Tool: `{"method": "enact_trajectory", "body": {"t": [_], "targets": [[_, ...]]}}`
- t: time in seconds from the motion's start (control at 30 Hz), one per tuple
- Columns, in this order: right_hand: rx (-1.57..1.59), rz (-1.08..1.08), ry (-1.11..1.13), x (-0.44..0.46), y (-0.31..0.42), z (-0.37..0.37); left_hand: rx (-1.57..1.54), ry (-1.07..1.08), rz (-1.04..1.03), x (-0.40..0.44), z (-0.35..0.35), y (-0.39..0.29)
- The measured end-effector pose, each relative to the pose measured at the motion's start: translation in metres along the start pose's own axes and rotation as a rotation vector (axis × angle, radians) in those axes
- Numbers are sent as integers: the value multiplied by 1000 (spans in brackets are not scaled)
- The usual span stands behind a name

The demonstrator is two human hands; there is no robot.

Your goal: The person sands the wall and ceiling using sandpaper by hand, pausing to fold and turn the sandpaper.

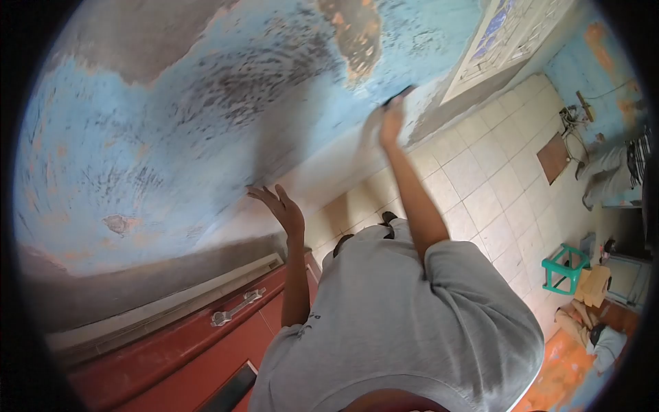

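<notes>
A wall (pixel 171 147) with worn blue paint, dark scuffs and bare grey patches fills the upper left of the head view. My left hand (pixel 281 209) is raised at the wall's lower part, fingers spread, holding nothing. Farther right, my right hand (pixel 392 123) is closed around a thin dark tool (pixel 399 96), whose edge lies at the blue paint near a whitish strip. Motion blurs this hand, and the tool's exact shape cannot be made out.
A red door (pixel 226 343) with a metal handle is at lower left. A window grille (pixel 508 34) is at upper right. Pale floor tiles (pixel 480 172) stretch right, with a green stool (pixel 564 269), a cardboard box (pixel 592 285) and other people at the far right.
</notes>
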State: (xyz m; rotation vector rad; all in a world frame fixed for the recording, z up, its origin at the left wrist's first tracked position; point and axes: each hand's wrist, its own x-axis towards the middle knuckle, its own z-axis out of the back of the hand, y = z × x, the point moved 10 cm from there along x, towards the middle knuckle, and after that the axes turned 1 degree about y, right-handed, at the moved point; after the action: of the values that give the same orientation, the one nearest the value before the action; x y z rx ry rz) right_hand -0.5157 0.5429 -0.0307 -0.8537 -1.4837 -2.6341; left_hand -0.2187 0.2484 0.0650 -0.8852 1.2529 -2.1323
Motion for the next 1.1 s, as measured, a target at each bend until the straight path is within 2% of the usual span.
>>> {"method": "enact_trajectory", "body": {"t": [0.03,0.07,0.1,0.17,0.23,0.27,0.3,0.4,0.53,0.57,0.6,0.63,0.7,0.77,0.83,0.9,0.93,0.97,1.03,1.07,1.1], "targets": [[-45,-79,58,-45,-48,-60,6,0,-6,-1,-10,-10],[463,-473,245,-84,11,-48,98,-3,25,-1,-20,-19],[542,-418,224,-95,86,-12,191,-2,54,-1,-28,-25],[483,-323,145,-79,94,-7,171,-12,47,2,-42,-30],[516,-389,165,-11,21,-3,150,-36,58,4,-44,-34],[683,-496,232,38,3,26,131,-33,59,5,-43,-35],[1221,-889,5,61,-11,39,110,-33,66,3,-42,-33],[1135,-768,-1,49,-19,29,136,-57,44,0,-50,-33],[881,-451,118,-28,74,19,82,-71,43,1,-68,-38],[855,-426,102,-25,76,23,102,-71,70,2,-69,-37],[827,-345,-18,-19,78,33,121,-69,98,2,-69,-35],[1031,-517,-8,-3,39,19,124,-69,98,1,-67,-35],[1231,-701,16,16,-6,16,95,-52,17,-3,-60,-39],[1056,-816,54,20,-7,32,115,-90,26,-7,-53,-39],[1153,-786,69,-13,13,8,130,-134,31,-7,-50,-44],[851,-424,37,-27,97,47,89,-122,13,-8,-56,-56],[853,-422,41,-14,110,56,90,-127,13,-8,-56,-56],[628,-636,161,-7,105,53,105,-129,9,-7,-56,-56],[487,-597,101,21,50,37,122,-134,-1,0,-53,-54],[571,-350,-69,41,4,33,126,-134,-20,3,-51,-50],[739,-428,-100,68,7,64,133,-137,-31,1,-48,-47]]}}
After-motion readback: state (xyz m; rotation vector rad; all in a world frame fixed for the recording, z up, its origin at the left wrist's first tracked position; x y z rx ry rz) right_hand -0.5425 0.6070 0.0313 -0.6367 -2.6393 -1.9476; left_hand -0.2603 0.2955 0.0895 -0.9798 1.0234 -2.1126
